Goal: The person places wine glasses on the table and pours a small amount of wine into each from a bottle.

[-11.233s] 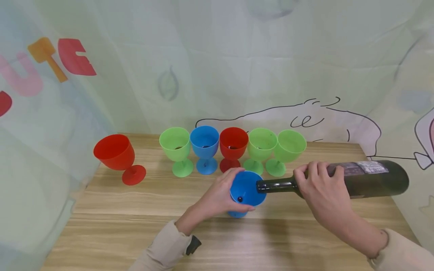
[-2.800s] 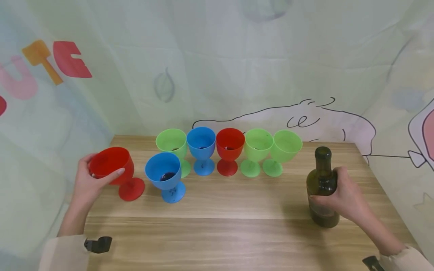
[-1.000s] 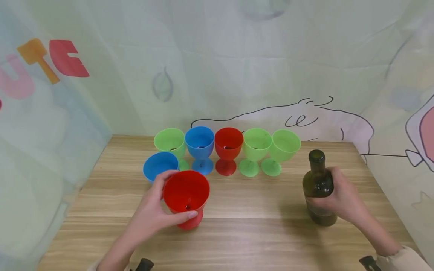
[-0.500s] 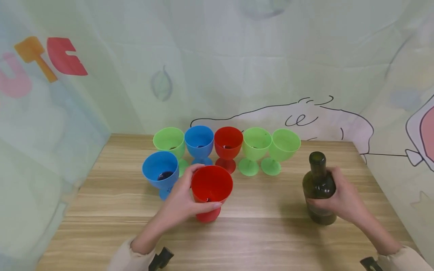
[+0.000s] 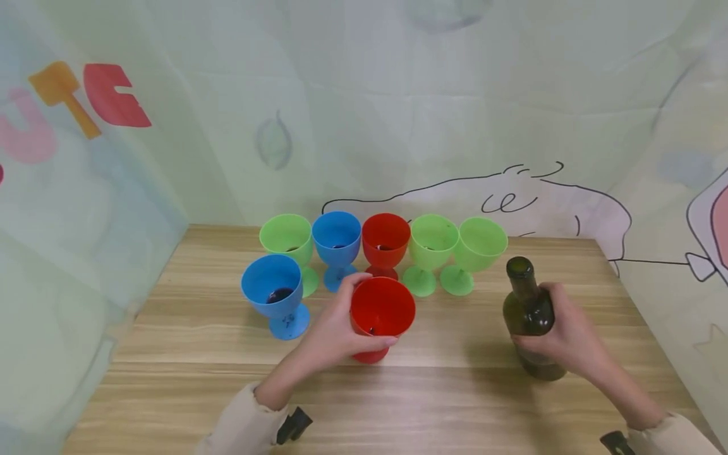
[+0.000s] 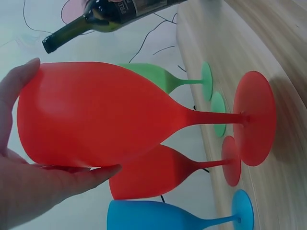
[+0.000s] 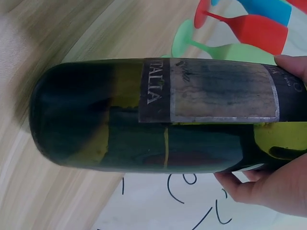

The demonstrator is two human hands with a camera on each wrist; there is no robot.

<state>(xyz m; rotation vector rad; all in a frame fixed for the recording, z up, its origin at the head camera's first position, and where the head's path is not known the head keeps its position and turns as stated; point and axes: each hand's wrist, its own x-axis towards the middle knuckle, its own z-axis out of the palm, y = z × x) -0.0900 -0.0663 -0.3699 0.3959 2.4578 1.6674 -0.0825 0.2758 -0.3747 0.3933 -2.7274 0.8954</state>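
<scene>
My left hand (image 5: pixel 332 338) grips a red goblet (image 5: pixel 382 306) round its bowl, in front of the row of goblets. A small dark spot shows inside it. In the left wrist view, the held goblet's foot (image 6: pixel 255 118) is close to the tabletop; whether it touches is unclear. To the right, my right hand (image 5: pixel 571 335) holds a dark green wine bottle (image 5: pixel 534 316) round its body. The uncorked neck leans slightly left, toward the goblet but apart from it. Dark liquid shows through the bottle's glass (image 7: pixel 201 143) in the right wrist view.
Behind stand a green goblet (image 5: pixel 287 237), a blue goblet (image 5: pixel 337 237), a second red goblet (image 5: pixel 387 237) and two more green goblets (image 5: pixel 480 243). A front-left blue goblet (image 5: pixel 273 287) contains dark liquid. A printed cloth (image 5: pixel 364 126) backs the wooden table (image 5: pixel 227 392).
Earlier the bottle was tipped over the blue goblet, which now stands front left. My left hand has brought the red goblet from the far left to the middle. The bottle now leans slightly left.
</scene>
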